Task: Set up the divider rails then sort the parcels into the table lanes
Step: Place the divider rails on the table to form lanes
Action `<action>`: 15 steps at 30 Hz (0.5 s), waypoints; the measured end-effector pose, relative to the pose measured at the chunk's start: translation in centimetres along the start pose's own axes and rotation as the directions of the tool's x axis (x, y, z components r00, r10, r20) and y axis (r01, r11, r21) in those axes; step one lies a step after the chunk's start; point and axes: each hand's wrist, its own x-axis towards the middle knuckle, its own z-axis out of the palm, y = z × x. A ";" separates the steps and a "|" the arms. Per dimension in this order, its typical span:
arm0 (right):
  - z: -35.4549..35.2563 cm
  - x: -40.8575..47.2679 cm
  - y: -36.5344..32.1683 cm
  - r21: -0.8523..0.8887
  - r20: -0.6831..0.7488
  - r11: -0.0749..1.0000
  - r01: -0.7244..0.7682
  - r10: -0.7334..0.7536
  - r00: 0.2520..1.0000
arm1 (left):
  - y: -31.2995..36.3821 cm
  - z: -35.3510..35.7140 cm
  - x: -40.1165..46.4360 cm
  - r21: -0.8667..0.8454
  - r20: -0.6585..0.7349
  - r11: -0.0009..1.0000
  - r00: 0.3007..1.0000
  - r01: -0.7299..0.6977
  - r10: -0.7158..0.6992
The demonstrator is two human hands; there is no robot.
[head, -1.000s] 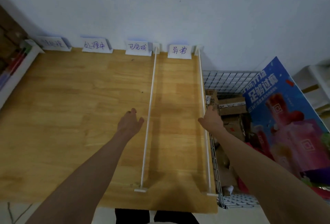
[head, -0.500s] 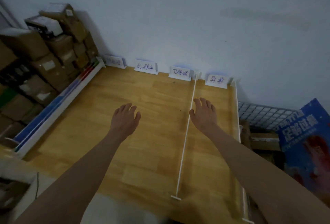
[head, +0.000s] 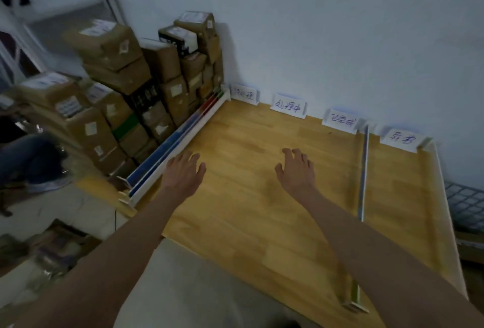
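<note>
The wooden table [head: 235,196] fills the view from centre toward 4 o'clock; the stacked parcels [head: 136,87] rise beside its edge at 10 o'clock; spare divider rails [head: 178,149] lie bundled along that edge; one fitted rail [head: 364,170] runs at 3 o'clock, another rail [head: 445,210] lines the far side; four label cards [head: 288,109] stand at 1 o'clock; the left hand [head: 183,173] and right hand [head: 297,170] hover with fingers relaxed, holding nothing.

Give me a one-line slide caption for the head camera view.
Both hands, left and right, hover open over the table; two rails stand at right, spare rails and parcels at left.
</note>
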 end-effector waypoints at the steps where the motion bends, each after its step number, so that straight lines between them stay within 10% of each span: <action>1: 0.3 0.4 -1.5 -0.004 0.004 1.000 0.010 -0.010 1.000 | -1.4 -0.2 0.1 0.003 -0.002 1.000 1.000 0.006 -0.006; 15: 7.9 11.6 -14.3 0.070 0.077 0.996 0.049 -0.055 0.996 | -13.8 2.4 10.8 -0.007 0.075 1.000 0.997 0.029 -0.028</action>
